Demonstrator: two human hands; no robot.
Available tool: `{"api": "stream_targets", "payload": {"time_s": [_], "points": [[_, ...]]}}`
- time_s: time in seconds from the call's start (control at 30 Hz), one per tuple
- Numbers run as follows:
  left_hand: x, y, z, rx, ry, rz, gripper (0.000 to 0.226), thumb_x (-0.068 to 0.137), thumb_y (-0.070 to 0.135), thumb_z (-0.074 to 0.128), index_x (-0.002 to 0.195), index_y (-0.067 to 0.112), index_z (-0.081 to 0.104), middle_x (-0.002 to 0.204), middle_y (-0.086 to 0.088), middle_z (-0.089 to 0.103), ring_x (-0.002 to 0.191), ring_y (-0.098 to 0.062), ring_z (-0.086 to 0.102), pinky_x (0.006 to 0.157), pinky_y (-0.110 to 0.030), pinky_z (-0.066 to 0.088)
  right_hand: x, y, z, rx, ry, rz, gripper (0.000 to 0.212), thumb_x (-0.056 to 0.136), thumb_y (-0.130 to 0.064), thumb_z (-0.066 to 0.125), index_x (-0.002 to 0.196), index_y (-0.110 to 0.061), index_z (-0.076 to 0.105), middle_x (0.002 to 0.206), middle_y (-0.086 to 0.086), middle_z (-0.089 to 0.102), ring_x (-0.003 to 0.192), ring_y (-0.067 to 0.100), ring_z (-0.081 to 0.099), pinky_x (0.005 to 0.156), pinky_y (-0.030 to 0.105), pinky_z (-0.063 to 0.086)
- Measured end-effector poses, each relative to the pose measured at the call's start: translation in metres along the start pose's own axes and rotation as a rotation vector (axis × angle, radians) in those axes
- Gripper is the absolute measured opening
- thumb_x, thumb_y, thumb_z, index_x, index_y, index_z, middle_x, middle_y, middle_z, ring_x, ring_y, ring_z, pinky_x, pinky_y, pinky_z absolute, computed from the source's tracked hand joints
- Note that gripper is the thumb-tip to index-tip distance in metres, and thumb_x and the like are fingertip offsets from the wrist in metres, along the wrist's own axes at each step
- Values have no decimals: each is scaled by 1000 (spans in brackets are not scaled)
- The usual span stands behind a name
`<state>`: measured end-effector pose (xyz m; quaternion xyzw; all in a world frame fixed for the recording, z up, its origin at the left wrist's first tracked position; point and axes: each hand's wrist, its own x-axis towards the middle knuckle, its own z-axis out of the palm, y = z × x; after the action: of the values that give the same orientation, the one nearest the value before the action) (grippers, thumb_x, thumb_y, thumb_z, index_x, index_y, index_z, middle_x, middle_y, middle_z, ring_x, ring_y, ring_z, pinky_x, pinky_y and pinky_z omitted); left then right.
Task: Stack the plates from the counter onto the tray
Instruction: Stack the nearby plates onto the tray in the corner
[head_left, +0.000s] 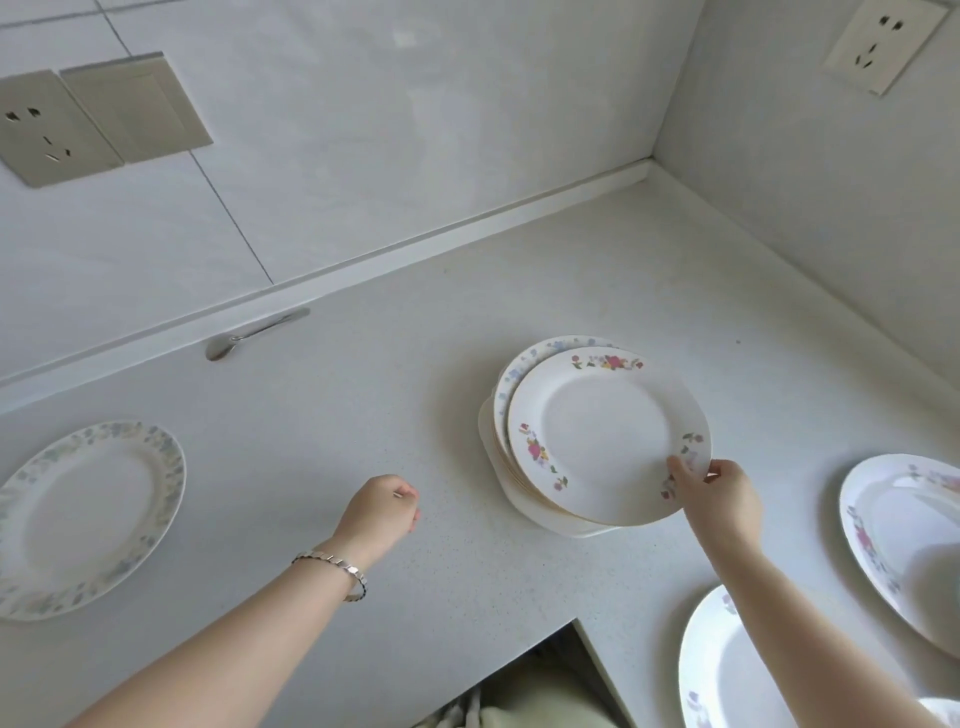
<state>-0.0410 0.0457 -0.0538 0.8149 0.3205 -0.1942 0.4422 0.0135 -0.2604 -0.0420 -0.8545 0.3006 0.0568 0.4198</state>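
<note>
White floral plate (602, 431) pinched at its rim by right grip (719, 499); left grip (382, 506) loosely curled, empty.

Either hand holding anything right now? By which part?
Right hand pinches the pink-flowered top plate at its near right rim, thumb on top. Left hand holds nothing.

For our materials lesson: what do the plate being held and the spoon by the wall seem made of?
Held plate: likely glazed ceramic or opal glass, glossy white with printed flowers. Spoon: apparently polished steel, silvery with bright reflections.
</note>
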Motion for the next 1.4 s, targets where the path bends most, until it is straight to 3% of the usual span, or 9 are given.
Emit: {"api": "stream_targets", "payload": {"time_s": [0.13, 0.23, 0.7, 0.83, 0.9, 1.1, 1.2, 1.33, 1.4], "points": [[0, 3, 5, 15, -3, 20, 28, 90, 7, 43, 68, 20, 54, 66, 3, 62, 69, -23, 61, 69, -28, 47, 9, -8, 0, -113, -52, -1, 53, 85, -32, 61, 126, -3, 44, 109, 18, 64, 99, 34, 61, 70, 32, 38], [2, 5, 6, 12, -2, 15, 27, 90, 6, 43, 69, 20, 54, 66, 3, 62, 68, -23, 60, 71, -28, 46, 15, -15, 5, -238, -129, -19, 61, 83, -41, 58, 133, -15, 34, 105, 18, 67, 90, 36, 65, 72, 37, 51], [9, -18, 2, -39, 2, -13, 23, 89, 4, 41, 74, 14, 56, 64, 1, 61, 64, -22, 59, 63, -24, 43, 3, -40, 17, -616, -43, -200, 50, 92, -36, 47, 134, -13, 30, 111, 17, 65, 102, 35, 61, 72, 35, 42], [10, -35, -15, -78, 20, -42, 26, 88, 6, 41, 70, 17, 54, 63, 2, 62, 67, -23, 60, 55, -23, 38, -32, -77, 51, -728, -266, -481, 43, 93, -35, 43, 134, -21, 39, 100, 6, 69, 100, 26, 62, 69, 30, 43], [11, -48, -29, -116, 35, -70, 25, 88, 5, 40, 71, 16, 54, 64, 1, 61, 65, -23, 60, 55, -23, 38, -51, -93, 79, -729, -448, -538, 36, 92, -33, 45, 125, -21, 52, 106, 5, 68, 104, 24, 61, 81, 31, 47], [9, -111, -88, -468, 188, -285, 15, 91, 2, 38, 96, 11, 48, 70, -8, 58, 54, -18, 56, 47, -22, 40, -117, -124, 173, -815, -843, -672, 28, 90, -33, 50, 113, -20, 58, 109, 2, 66, 97, 21, 64, 86, 29, 48], [11, -156, -123, -660, 397, -405, 33, 88, 2, 41, 120, 2, 38, 91, -20, 57, 59, -22, 57, 49, -22, 40, -146, -131, 214, -846, -889, -698, 25, 90, -31, 48, 109, -20, 60, 101, -1, 63, 86, 18, 58, 86, 30, 48], [20, -211, -169, -823, 678, -609, 44, 87, 8, 45, 127, -4, 33, 127, -31, 52, 104, -42, 60, 89, -46, 51, -171, -131, 255, -844, -906, -670, 11, 89, -29, 47, 93, -27, 57, 88, -6, 58, 81, 17, 59, 81, 29, 50], [24, -226, -188, -1069, 700, -614, 26, 87, 7, 41, 113, 2, 41, 108, -23, 63, 87, -33, 63, 83, -38, 56, -179, -131, 268, -858, -907, -658, 8, 88, -30, 47, 90, -29, 54, 88, -5, 59, 83, 19, 62, 80, 29, 50]]}}
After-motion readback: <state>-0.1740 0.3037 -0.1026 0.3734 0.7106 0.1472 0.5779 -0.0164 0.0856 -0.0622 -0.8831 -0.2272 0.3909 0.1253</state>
